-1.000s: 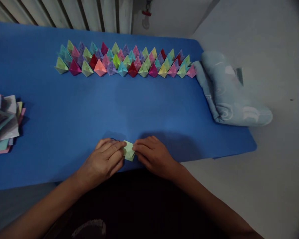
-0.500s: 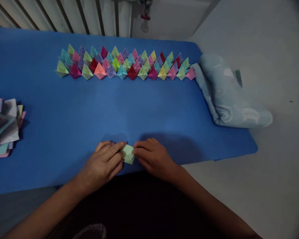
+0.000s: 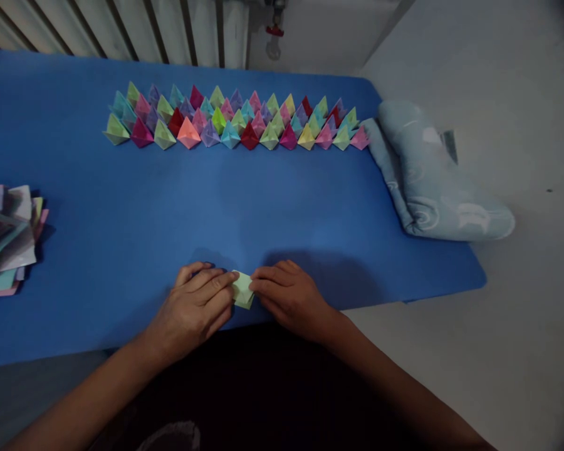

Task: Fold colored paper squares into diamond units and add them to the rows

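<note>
A small folded piece of light green paper (image 3: 243, 290) lies between my hands near the front edge of the blue table (image 3: 169, 207). My left hand (image 3: 195, 304) grips the paper's left side, its fingers over the top and the thumb out of sight. At the right edge, my right hand (image 3: 289, 293) pinches the paper between thumb and fingers. Farther back, several rows of folded paper boats (image 3: 249, 136) in green, pink, red, purple, blue and yellow stand close together.
On the left lies a loose pile of coloured paper (image 3: 14, 244). A rolled light blue blanket (image 3: 427, 181) rests at the table's right end, against the wall. Behind the table are a white radiator (image 3: 169, 31) and a red valve (image 3: 275, 30).
The fingers of my left hand have shifted slightly on the green paper, and its top layer looks flatter. My right hand has stayed in place.
</note>
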{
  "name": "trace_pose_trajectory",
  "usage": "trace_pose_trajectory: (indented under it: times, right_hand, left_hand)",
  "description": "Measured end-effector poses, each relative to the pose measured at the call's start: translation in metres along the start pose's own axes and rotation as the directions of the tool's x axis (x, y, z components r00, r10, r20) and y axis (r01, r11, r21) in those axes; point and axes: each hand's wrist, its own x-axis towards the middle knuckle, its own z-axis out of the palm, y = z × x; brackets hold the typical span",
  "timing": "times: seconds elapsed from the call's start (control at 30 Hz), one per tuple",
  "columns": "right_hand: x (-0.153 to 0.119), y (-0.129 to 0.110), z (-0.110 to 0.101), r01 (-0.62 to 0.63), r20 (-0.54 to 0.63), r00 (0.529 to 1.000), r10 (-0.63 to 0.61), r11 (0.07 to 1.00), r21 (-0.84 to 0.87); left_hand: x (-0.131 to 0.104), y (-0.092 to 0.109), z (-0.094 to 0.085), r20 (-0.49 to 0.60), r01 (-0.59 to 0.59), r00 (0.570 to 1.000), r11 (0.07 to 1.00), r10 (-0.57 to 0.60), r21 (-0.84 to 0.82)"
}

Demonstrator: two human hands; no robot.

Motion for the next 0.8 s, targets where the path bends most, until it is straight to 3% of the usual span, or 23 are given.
trace_pose_trajectory:
  times: [0.6,0.8]
  right_hand:
    - [0.0021,0.0024,0.0032,-0.046,-0.008,0.999,0.046,0.999,-0.004]
    - [0.0047,0.0018,0.0038,-0.131,0.003,0.991,0.131,0.991,-0.006]
  left_hand:
    - [0.003,-0.0026,0.0012,-0.019,0.02,1.0,0.999,-0.02,-0.032]
    - [0.0023,-0.0042,0.0009,-0.013,0.086,0.996,0.992,-0.088,-0.088]
